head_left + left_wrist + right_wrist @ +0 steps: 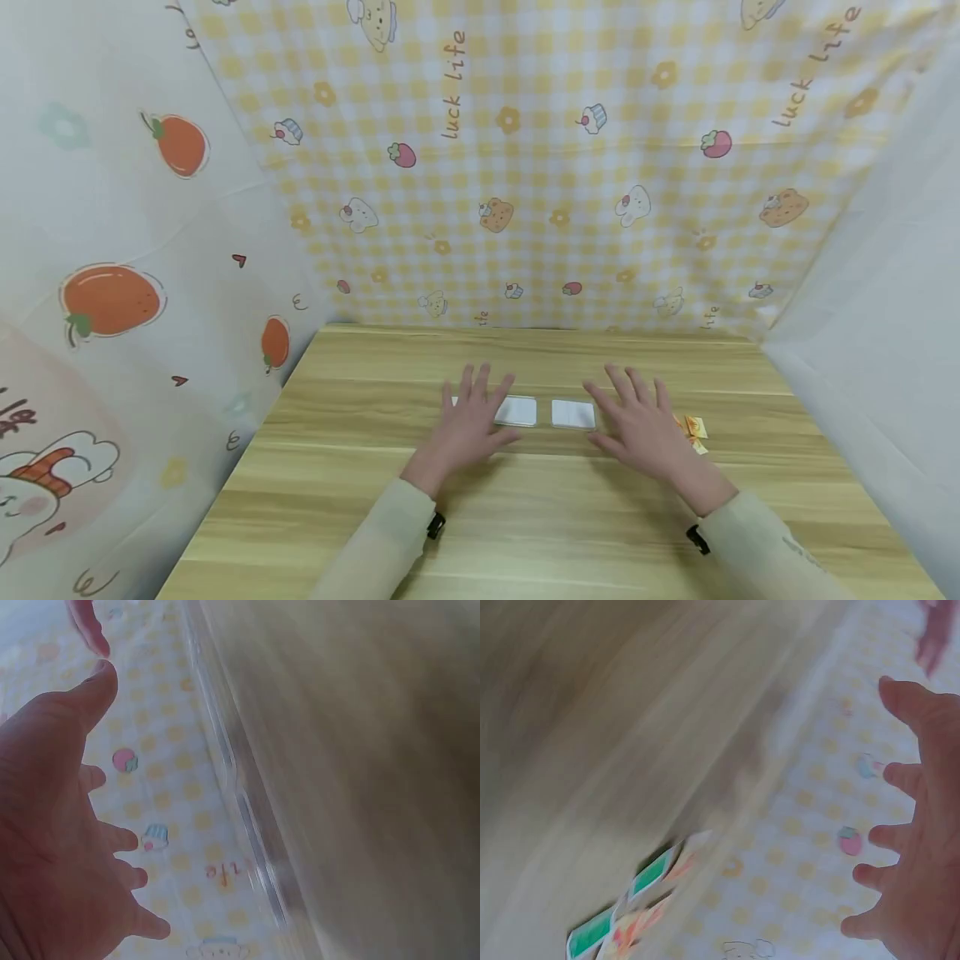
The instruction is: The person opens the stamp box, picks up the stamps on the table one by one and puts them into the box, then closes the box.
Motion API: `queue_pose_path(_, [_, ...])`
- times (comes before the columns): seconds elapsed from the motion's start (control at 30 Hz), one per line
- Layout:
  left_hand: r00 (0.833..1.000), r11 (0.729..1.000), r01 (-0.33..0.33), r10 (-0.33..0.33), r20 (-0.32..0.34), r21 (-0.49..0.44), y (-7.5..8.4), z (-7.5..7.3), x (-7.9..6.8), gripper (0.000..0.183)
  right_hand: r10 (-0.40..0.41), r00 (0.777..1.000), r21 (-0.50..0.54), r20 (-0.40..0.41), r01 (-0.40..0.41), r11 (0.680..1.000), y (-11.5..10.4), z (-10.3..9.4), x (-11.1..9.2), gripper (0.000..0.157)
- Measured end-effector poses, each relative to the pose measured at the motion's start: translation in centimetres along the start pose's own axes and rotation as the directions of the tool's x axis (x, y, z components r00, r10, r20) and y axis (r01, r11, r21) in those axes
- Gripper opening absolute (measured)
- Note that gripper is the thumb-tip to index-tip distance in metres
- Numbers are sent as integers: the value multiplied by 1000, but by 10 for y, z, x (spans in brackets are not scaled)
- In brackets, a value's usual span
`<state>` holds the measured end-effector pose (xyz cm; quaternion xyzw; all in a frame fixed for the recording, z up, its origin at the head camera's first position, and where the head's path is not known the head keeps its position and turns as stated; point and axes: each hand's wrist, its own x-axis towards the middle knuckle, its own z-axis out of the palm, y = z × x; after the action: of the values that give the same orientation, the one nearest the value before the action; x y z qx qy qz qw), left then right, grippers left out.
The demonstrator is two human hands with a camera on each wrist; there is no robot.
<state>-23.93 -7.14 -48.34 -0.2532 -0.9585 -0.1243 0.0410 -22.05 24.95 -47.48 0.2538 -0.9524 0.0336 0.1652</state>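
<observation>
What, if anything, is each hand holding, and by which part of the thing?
Nothing is held: the left hand and right hand are open, fingers spread, gripping none of the flat white rectangular pieces on the wood-grain tabletop.

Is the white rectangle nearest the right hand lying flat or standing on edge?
Flat: in the head view, the white rectangle shows its broad face upward on the wooden table, beside the right hand.

Pale beige sleeves (384,537) show black wrist fittings (437,525).
</observation>
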Motion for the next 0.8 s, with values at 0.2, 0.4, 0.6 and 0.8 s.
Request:
queue_pose_path(0.2, [994, 996, -70, 64, 85, 64, 12, 12, 32, 88, -60, 992, -66, 114, 68, 996, 14, 15, 9, 78])
queue_pose_path(0.4, [981, 989, -126, 112, 160, 81, 22, 24, 52, 86, -138, 973, -103, 185, 159, 982, 19, 28, 12, 76])
queue_pose_path(0.6, [977, 991, -119, 107, 184, 57, 28, 35, 64, 83, -148, 976, -85, 162, 164, 983, 27, 40, 16, 70])
queue_pose_path(0.8, [977, 994, -95, 85, 195, 44, 31, 39, 72, 76, -141, 975, -40, 170, 149, 988, 35, 43, 22, 66])
